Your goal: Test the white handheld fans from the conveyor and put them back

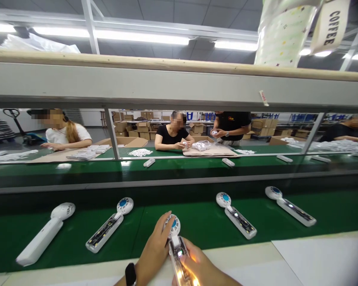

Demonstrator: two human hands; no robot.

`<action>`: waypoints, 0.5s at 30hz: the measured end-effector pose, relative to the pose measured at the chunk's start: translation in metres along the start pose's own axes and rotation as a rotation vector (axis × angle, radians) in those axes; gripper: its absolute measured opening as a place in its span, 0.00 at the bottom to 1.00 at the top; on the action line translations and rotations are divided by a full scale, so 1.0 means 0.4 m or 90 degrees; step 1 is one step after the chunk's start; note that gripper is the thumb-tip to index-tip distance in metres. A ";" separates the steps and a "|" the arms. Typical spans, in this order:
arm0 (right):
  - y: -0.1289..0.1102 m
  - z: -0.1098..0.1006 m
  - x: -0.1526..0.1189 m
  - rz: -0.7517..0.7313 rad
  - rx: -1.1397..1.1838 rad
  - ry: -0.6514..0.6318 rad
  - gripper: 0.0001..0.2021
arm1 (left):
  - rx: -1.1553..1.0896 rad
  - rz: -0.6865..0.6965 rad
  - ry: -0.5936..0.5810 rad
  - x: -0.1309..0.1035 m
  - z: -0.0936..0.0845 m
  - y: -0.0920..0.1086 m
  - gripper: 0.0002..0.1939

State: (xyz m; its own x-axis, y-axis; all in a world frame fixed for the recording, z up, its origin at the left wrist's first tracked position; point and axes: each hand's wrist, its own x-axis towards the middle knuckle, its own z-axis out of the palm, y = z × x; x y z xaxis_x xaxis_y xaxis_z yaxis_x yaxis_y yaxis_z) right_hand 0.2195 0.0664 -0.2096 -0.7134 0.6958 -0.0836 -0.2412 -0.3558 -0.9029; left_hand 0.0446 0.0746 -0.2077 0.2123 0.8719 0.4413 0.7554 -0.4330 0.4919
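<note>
Near the bottom middle I hold a white round-headed handheld device (175, 240) in both hands. The uncovered handle shows a dark circuit board with several glowing lights, and its head has a blue centre. My left hand (155, 247) is closed about the head, with fingers over its left side. Around the handle, my right hand (198, 262) is closed, thumb on the board near a white light. To the left lie an uncovered device (106, 234) and one with a plain white handle (40, 243). Two more uncovered devices (241, 223) (296, 212) lie to the right.
The devices lie on a green conveyor belt (149, 198) beyond a pale bench edge (244, 266). Farther back, small white parts (149, 163) sit on another green surface. Several people work there. A shelf (167, 83) crosses overhead, bearing a patterned container (286, 35).
</note>
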 end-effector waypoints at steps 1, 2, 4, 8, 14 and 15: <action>-0.001 0.001 -0.001 -0.006 0.001 0.001 0.36 | -0.003 -0.004 -0.001 0.000 -0.001 0.002 0.30; -0.001 0.001 -0.001 -0.010 0.002 0.000 0.35 | -0.004 -0.006 -0.001 0.000 -0.003 0.004 0.30; 0.002 0.000 -0.001 -0.014 0.003 -0.003 0.34 | -0.004 -0.007 0.000 0.001 -0.003 0.006 0.29; 0.017 -0.005 0.007 -0.021 0.019 -0.003 0.32 | 0.000 0.007 0.010 -0.001 -0.001 0.002 0.32; 0.030 -0.008 0.020 -0.043 0.020 0.000 0.33 | 0.008 0.035 0.017 -0.004 0.003 0.001 0.36; 0.028 -0.010 0.021 -0.040 0.022 0.004 0.33 | 0.006 0.034 0.014 -0.003 0.005 0.000 0.36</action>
State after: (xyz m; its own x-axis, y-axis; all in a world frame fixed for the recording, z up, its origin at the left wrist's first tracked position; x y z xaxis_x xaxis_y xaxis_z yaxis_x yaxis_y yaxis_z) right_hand 0.2134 0.0706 -0.2221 -0.6922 0.7210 -0.0304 -0.3078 -0.3331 -0.8913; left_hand 0.0456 0.0740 -0.2094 0.2387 0.8423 0.4832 0.7489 -0.4764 0.4606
